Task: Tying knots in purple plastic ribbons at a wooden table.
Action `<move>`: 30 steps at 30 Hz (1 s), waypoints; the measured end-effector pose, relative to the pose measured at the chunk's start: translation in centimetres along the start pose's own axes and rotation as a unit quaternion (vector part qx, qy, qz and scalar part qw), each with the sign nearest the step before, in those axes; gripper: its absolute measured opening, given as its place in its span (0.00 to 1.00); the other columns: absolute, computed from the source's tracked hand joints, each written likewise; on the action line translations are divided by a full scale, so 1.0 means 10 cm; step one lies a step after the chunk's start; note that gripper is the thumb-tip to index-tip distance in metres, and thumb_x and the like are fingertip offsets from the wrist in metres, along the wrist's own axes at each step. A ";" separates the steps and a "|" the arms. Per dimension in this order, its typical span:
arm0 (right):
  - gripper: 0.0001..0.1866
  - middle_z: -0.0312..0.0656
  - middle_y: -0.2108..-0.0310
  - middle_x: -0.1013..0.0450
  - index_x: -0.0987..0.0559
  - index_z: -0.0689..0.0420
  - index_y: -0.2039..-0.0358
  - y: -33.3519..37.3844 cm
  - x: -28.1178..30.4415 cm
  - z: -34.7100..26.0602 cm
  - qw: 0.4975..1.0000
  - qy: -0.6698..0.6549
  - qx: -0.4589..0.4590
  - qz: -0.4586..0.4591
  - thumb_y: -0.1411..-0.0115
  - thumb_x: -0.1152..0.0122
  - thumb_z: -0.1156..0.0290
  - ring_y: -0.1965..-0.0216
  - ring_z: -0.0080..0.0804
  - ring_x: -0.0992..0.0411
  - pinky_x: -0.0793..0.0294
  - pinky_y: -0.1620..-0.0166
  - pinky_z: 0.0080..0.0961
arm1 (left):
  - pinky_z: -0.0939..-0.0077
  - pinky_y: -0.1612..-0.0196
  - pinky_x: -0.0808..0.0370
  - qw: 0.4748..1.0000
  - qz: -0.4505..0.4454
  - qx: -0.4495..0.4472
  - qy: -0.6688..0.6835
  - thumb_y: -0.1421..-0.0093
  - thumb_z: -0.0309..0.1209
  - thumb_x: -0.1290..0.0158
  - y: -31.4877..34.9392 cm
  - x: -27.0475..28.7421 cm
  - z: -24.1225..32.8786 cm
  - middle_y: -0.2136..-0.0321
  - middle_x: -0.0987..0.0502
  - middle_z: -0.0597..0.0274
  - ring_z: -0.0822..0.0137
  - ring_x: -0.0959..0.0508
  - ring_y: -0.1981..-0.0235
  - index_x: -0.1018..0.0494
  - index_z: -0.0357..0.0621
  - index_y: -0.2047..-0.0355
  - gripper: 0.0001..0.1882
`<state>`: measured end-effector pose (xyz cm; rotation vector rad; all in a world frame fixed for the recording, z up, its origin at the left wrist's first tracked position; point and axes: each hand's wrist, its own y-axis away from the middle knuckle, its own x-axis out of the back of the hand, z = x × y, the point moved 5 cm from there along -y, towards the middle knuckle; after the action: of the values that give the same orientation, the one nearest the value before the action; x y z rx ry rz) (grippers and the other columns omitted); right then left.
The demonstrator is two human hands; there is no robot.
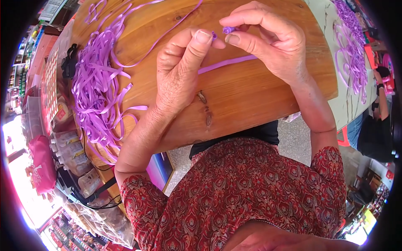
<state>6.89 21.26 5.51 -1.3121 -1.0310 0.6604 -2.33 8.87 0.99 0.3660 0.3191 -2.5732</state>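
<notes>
Head view: on the left, a purple ribbon heap (98,92) tangles over the wooden table (251,92), some strands cut off at the far edge. The left hand (182,62) pinches a purple scrap (214,35), mostly hidden by the thumb. Nearer, a flat strip (228,63) vanishes behind both hands. The right hand (276,46) grips a small purple rosette (228,30) above the table, its folds hard to make out.

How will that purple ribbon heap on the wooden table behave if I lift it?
The purple ribbon heap will probably be floppy: its strands bend and curl freely. It seems apt to tangle, since loops cross and overlap. It may slide a little on the wooden table, as its strands look smooth and shiny.
</notes>
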 end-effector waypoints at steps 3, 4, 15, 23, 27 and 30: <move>0.10 0.43 0.67 0.25 0.21 0.63 0.64 0.02 0.01 -0.01 0.999 -0.007 -0.031 0.008 0.49 0.36 0.84 0.65 0.30 0.26 0.28 0.60 0.21 | 0.87 0.71 0.40 0.999 -0.006 -0.043 -0.023 0.35 0.38 0.50 0.03 -0.05 0.06 0.78 0.30 0.75 0.83 0.39 0.76 0.24 0.40 0.69 0.14; 0.10 0.43 0.67 0.25 0.21 0.63 0.64 0.03 0.02 -0.02 0.999 -0.006 -0.033 0.008 0.49 0.36 0.84 0.65 0.30 0.26 0.28 0.60 0.21 | 0.87 0.68 0.39 0.999 -0.007 -0.047 -0.012 0.35 0.37 0.50 0.03 -0.08 0.08 0.76 0.29 0.74 0.83 0.38 0.75 0.24 0.40 0.69 0.14; 0.13 0.43 0.67 0.26 0.22 0.64 0.60 -0.20 -0.11 -0.31 0.885 0.011 -0.465 -0.009 0.48 0.36 0.82 0.65 0.31 0.26 0.27 0.61 0.20 | 0.84 0.60 0.32 0.998 -0.058 -0.030 0.005 0.35 0.37 0.51 0.09 -0.05 0.00 0.72 0.24 0.67 0.78 0.28 0.68 0.25 0.39 0.70 0.14; 0.10 0.42 0.70 0.26 0.21 0.62 0.64 -0.28 -0.13 -0.35 0.969 0.092 -0.213 -0.081 0.49 0.36 0.82 0.69 0.32 0.26 0.28 0.67 0.21 | 0.83 0.58 0.30 0.999 -0.042 -0.032 -0.006 0.34 0.37 0.52 0.09 -0.02 -0.03 0.71 0.24 0.67 0.79 0.27 0.66 0.24 0.38 0.67 0.15; 0.09 0.41 0.70 0.26 0.21 0.61 0.66 -0.21 -0.05 -0.34 0.894 0.118 -0.430 -0.051 0.49 0.37 0.83 0.71 0.32 0.26 0.28 0.69 0.21 | 0.83 0.57 0.30 0.997 -0.043 0.033 0.053 0.35 0.33 0.50 0.08 0.00 -0.03 0.70 0.23 0.68 0.78 0.26 0.65 0.24 0.38 0.65 0.10; 0.09 0.40 0.71 0.26 0.21 0.61 0.66 -0.24 -0.04 -0.33 0.901 0.155 -0.400 -0.065 0.49 0.37 0.82 0.71 0.33 0.26 0.28 0.69 0.21 | 0.83 0.56 0.30 0.999 -0.024 -0.027 -0.001 0.38 0.27 0.48 0.07 -0.04 0.04 0.67 0.23 0.67 0.77 0.26 0.63 0.24 0.38 0.64 0.05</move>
<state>9.24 19.00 7.94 -1.9538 -1.1523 -0.1238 -1.72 8.37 1.37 0.3413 0.4006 -2.6047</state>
